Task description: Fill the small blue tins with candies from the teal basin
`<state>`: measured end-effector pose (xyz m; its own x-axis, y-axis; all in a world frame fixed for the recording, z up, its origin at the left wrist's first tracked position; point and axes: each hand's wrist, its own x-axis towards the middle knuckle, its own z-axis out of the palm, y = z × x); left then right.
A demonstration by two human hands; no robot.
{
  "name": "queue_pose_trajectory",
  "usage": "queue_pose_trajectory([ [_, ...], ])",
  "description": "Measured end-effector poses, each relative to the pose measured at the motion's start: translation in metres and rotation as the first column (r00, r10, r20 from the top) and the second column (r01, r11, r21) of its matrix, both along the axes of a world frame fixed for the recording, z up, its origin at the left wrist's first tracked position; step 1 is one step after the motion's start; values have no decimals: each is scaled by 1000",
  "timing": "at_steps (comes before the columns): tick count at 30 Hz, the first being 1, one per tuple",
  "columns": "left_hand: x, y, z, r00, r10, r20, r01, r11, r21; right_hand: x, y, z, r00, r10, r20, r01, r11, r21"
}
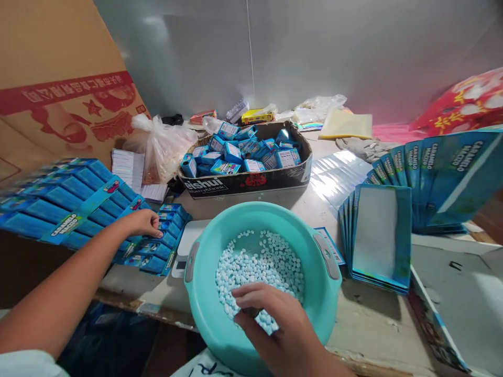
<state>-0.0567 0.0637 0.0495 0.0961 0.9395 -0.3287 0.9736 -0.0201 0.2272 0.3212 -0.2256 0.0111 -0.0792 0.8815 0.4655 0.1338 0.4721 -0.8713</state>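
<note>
Left hand (147, 222) curled at blue "CARAMELO" boxes (157, 247), grip unclear; right hand (275, 319) loosely grips a dark object (251, 312) above pellets (261, 262).

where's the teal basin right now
In the head view, the teal basin is at lower centre, in front of the open carton of small blue boxes, with the right hand over it.

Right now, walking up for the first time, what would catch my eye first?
Probably the turquoise basin at front centre, with pale blue pellets in the bottom and the right hand above them. Behind it, a dark-sided carton is heaped with small blue boxes. To the right stand fanned blue sleeves.
</note>
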Motion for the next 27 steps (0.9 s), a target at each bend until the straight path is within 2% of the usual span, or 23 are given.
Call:
queue_pose_trajectory([
  [3, 2, -18, 7, 1000, -15, 16, 14, 999, 46, -3, -3, -1, 998, 51, -34, -56, 984, -171],
  [6, 24, -54, 13, 998, 4, 57, -15, 980, 197, -4, -3, 0, 978, 98, -184, -164, 906, -389],
  [8, 52, -92, 12, 991, 52, 124, -94, 926, 367, -4, 1, 3, 915, 58, -399, -270, 824, -498],
  [9, 69, -114, 10, 954, 58, 294, -201, 851, 484, -4, 3, 5, 865, 15, -501, -323, 781, -534],
  [10, 88, -138, 8, 897, -29, 440, -238, 809, 537, -3, 6, 7, 810, -32, -585, -371, 745, -554],
  [11, 107, -161, 5, 836, -171, 521, -194, 798, 571, -3, 8, 8, 759, -70, -648, -410, 722, -558],
  [12, 125, -183, 1, 766, -325, 555, -63, 821, 567, -2, 10, 10, 719, -99, -688, -432, 712, -554],
  [13, 143, -202, -2, 691, -445, 569, 60, 820, 569, -3, 12, 11, 698, -117, -707, -443, 706, -553],
  [15, 172, -227, -9, 593, -571, 567, 221, 793, 567, -3, 12, 12, 697, -116, -708, -448, 701, -555],
  [17, 190, -238, -17, 556, -669, 493, 287, 711, 642, -5, 10, 12, 717, -82, -692, -459, 691, -558],
  [19, 198, -238, -22, 560, -716, 417, 299, 644, 704, -5, 8, 10, 721, -48, -691, -484, 678, -553],
  [20, 200, -237, -24, 570, -722, 392, 303, 628, 717, -6, 7, 8, 722, -39, -690, -493, 672, -553],
  [24, 194, -233, -22, 622, -711, 328, 331, 619, 712, -12, 5, 4, 814, -19, -581, -420, 671, -611],
  [25, 189, -231, -20, 645, -695, 318, 309, 618, 723, -14, 5, 5, 845, -23, -534, -373, 690, -620],
  [27, 168, -224, -15, 737, -601, 310, 201, 632, 748, -16, 4, 7, 890, -52, -453, -257, 764, -592],
])
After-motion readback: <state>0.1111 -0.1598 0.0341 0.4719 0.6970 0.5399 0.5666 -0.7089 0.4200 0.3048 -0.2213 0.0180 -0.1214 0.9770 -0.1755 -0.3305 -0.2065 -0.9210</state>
